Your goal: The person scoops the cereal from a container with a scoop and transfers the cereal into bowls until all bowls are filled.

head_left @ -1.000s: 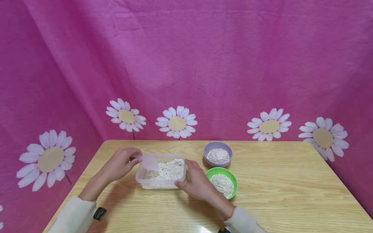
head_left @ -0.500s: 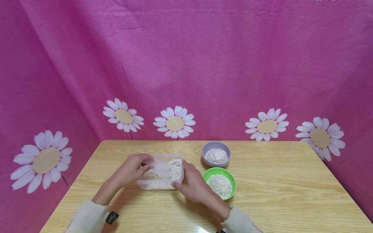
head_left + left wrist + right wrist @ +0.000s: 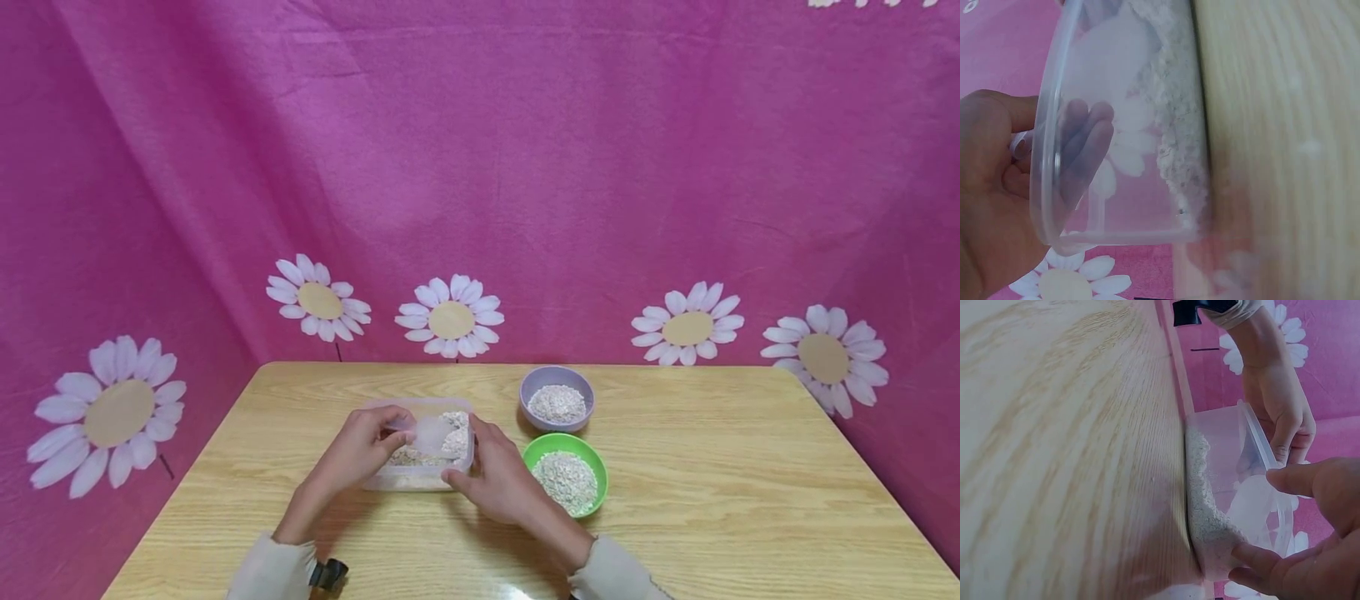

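Observation:
A clear plastic tub (image 3: 405,481) with pale oat-like flakes (image 3: 1202,494) stands on the wooden table. My left hand (image 3: 365,450) reaches over its left part, thumb and fingers pinching the handle of a translucent plastic scoop (image 3: 430,437). The scoop's broad end is inside the tub, at the flakes heaped toward the right. Through the clear wall, the left wrist view shows the fingers and the rounded scoop (image 3: 1116,50). My right hand (image 3: 498,471) grips the tub's right end, its thumb at the near rim corner and its fingers along the outer wall.
Just right of the tub, a green bowl (image 3: 602,467) of flakes sits beside my right wrist. Behind it stands a purple bowl (image 3: 528,386), also holding flakes. A pink curtain (image 3: 525,167) with daisies rises behind the table (image 3: 750,483).
My left hand has moved right, carrying the scoop from the tub's left end across to the flakes at its right. The right hand keeps its grip on the tub.

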### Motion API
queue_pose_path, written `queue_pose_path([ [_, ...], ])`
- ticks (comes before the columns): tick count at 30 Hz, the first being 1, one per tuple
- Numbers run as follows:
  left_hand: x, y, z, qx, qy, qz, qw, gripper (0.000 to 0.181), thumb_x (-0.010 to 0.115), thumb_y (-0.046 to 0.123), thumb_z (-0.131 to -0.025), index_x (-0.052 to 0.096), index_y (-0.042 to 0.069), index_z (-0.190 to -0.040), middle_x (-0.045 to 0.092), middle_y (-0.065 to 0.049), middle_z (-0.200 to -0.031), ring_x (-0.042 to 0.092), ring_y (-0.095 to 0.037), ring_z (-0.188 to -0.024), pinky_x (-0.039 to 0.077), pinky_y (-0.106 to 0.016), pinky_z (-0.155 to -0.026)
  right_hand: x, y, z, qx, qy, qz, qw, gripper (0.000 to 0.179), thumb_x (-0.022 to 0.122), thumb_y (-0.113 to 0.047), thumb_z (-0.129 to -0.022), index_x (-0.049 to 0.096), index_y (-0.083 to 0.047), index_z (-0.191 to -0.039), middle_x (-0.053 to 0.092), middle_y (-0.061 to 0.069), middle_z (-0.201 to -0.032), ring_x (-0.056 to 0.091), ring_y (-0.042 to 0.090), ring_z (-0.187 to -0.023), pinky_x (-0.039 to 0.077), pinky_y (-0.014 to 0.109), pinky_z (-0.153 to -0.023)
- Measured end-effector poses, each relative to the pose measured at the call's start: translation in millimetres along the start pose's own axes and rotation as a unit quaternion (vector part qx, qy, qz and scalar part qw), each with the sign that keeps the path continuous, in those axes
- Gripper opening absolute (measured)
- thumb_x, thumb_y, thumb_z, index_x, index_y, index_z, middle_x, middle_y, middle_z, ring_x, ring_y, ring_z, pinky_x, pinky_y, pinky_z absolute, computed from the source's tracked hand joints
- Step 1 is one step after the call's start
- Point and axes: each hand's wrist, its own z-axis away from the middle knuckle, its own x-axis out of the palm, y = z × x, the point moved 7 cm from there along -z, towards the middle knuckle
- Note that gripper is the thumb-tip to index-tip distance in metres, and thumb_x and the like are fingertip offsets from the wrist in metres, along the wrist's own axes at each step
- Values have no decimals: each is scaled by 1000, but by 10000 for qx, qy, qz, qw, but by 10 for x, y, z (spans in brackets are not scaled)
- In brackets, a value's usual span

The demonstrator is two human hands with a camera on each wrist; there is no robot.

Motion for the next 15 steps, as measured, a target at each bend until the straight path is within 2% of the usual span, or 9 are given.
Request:
queue_pose_path([
  [10, -19, -59, 9, -13, -103, 157, 9998, 11, 74, 9, -101, 72, 16, -92, 61, 4, -86, 53, -8, -77, 48, -24, -71, 23, 52, -26, 141, -39, -15, 9999, 87, 85, -27, -93, 40, 3, -161, 63, 19, -138, 61, 25, -114, 54, 48, -101],
  [15, -60, -87, 29, -187, -27, 295, 9994, 6, 74, 11, -101, 75, 14, -97, 65, 0, -90, 55, -10, -76, 49, -24, -69, 17, 53, -20, 125, -42, -87, 9999, 88, 85, -27, -92, 39, 3, -162, 60, 24, -146, 62, 33, -125, 52, 54, -110],
])
